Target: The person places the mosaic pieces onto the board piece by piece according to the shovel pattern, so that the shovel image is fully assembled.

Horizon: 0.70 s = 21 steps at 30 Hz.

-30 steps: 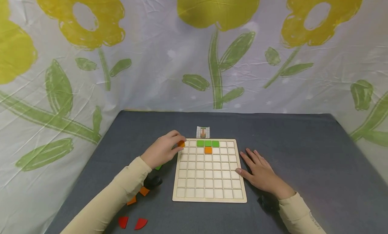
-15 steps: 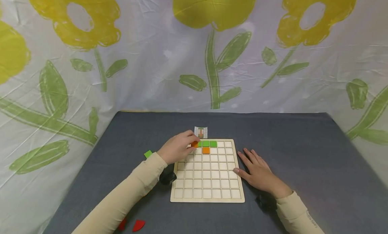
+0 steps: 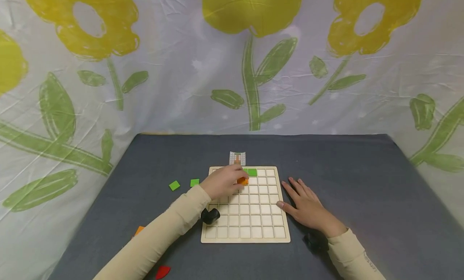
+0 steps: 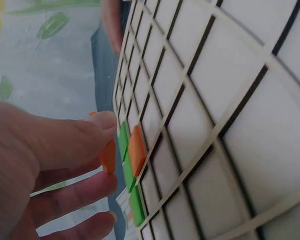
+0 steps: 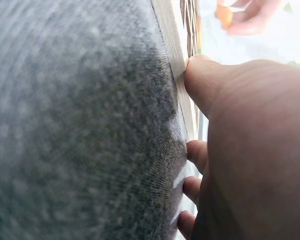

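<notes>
My left hand (image 3: pixel 225 181) pinches an orange square tile (image 4: pixel 108 157) between thumb and fingers, held just above the upper part of the wooden grid board (image 3: pixel 243 237). Below it, another orange tile (image 4: pixel 137 150) sits in a cell, bordering a row of green tiles (image 4: pixel 129 172) along the top row. In the head view, my left hand hides part of that row. My right hand (image 3: pixel 308 207) rests on the table with fingers spread, its thumb touching the board's right edge, also seen on the board's side (image 5: pixel 177 65) in the right wrist view.
A small printed grid card (image 3: pixel 237 158) lies behind the board. Two loose green tiles (image 3: pixel 175 185) are to the left on the dark tablecloth (image 3: pixel 344 159). Nearer me, an orange piece (image 3: pixel 139 230) and a red rounded piece (image 3: pixel 163 272) show beside my left sleeve.
My left hand has carried the orange tile rightward from the board's top left corner to over the placed orange tile. My right hand has kept its place by the board; the head view has shifted slightly.
</notes>
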Motion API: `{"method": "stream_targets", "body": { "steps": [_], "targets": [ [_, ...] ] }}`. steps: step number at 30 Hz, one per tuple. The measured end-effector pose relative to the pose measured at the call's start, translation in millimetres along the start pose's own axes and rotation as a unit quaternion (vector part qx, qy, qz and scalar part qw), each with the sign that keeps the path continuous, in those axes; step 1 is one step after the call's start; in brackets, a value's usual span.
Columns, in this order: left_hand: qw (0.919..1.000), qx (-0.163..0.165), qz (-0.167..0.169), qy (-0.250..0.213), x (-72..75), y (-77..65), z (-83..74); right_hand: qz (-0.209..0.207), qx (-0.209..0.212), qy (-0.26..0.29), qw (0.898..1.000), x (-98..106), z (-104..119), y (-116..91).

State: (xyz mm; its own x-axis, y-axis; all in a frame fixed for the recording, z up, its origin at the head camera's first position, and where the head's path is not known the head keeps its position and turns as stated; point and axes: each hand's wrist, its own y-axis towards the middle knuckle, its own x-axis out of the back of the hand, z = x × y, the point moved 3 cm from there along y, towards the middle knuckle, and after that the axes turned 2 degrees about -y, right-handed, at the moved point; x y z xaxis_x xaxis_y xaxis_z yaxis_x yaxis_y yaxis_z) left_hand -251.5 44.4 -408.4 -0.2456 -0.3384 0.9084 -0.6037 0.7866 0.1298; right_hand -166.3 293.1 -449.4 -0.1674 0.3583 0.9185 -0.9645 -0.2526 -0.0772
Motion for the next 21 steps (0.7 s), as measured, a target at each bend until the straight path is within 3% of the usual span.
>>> {"method": "stream_targets", "body": {
  "steps": [8, 21],
  "targets": [
    [0.9996, -0.002, 0.016, 0.023, -11.6, 1.3, -0.9, -0.006, 0.005, -0.011, 1.000, 0, 2, 2],
    [0.9994, -0.024, 0.024, -0.013, -15.8, 2.7, -0.4, -0.016, 0.003, -0.022, 1.000, -2, -1, 3]
  ]
}}
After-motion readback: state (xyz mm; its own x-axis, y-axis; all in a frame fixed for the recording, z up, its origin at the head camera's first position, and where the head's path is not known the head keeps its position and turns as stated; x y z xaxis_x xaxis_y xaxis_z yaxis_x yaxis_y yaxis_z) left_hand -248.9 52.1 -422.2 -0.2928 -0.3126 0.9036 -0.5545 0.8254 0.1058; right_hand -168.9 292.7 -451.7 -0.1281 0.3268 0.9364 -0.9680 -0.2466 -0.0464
